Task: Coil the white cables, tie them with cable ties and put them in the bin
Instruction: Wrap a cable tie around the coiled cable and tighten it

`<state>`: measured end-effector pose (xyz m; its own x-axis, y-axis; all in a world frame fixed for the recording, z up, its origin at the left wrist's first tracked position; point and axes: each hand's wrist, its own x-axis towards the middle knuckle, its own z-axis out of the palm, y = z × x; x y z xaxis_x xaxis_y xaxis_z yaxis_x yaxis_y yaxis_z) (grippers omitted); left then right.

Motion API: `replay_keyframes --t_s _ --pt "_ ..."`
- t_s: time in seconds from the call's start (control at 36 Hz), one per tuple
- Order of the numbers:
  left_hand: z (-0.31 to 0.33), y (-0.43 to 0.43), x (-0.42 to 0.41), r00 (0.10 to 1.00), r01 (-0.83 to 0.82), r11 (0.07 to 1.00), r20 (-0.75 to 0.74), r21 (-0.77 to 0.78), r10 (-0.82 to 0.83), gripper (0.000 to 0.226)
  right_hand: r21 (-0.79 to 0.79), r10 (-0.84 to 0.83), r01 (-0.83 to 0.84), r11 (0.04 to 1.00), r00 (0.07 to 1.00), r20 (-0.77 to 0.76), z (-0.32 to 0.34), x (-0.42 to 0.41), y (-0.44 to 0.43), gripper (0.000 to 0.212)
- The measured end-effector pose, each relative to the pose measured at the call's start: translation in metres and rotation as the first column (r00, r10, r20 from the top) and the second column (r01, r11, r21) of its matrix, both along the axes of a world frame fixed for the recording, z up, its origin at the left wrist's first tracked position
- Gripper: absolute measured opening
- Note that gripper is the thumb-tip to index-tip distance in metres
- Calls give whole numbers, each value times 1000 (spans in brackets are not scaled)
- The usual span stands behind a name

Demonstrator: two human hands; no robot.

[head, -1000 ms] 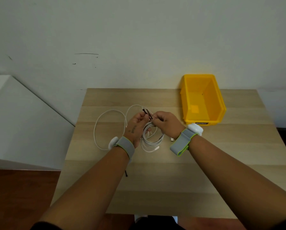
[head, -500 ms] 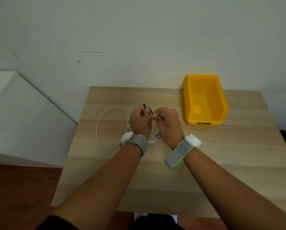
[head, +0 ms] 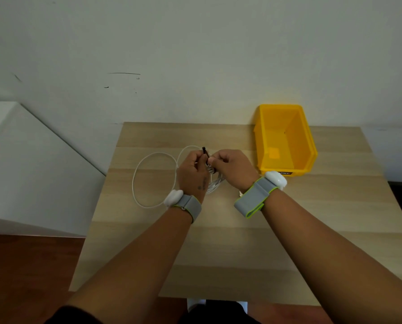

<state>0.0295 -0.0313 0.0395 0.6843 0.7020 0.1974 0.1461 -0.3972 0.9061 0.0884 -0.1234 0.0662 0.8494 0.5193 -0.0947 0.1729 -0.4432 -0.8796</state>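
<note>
**Item: cable-tying, in progress.**

- Left hand (head: 193, 171): fingers curled, pinching the black cable tie (head: 204, 152). One end of the tie stands up at 12 o'clock from the knuckles.
- Right hand (head: 232, 167): fingers curled and meeting the left at the tie, pinching it lower down.
- Coiled cable (head: 215, 183): white, held between and under both hands. It is largely hidden behind the left hand, with a few turns showing at 5 o'clock of it.
- Loose cable (head: 132, 183): a wide single loop flat on the table (head: 218, 242), at 9 o'clock of the hands and not yet coiled.
- Bin (head: 298, 141): yellow, at 2 o'clock of the hands, with no cable inside.
- Plug (head: 241, 194): a small white end on the table just beside the right wrist.

**Change noted.** A second ago the coil hung open below the hands and the tie lay between the fingertips. Now the hands are closer together and turned knuckles-up, with the coil drawn in behind them.

**Reading.** The tie is probably being closed round the coil. Whether its tail has passed through the head cannot be told at this size. Tightening, binning and the second cable remain to be done.
</note>
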Motion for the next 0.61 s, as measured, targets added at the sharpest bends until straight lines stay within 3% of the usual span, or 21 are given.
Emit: replay_keyframes --t_s 0.44,0.61 --pt "0 -1 3 997 70 995 39 71 -73 16 84 -60 65 994 997 -54 -7 0 -3 18" --pt "3 -5 4 990 127 973 35 190 -136 15 173 -190 216 961 970 -151 -10 -1 -4 26"
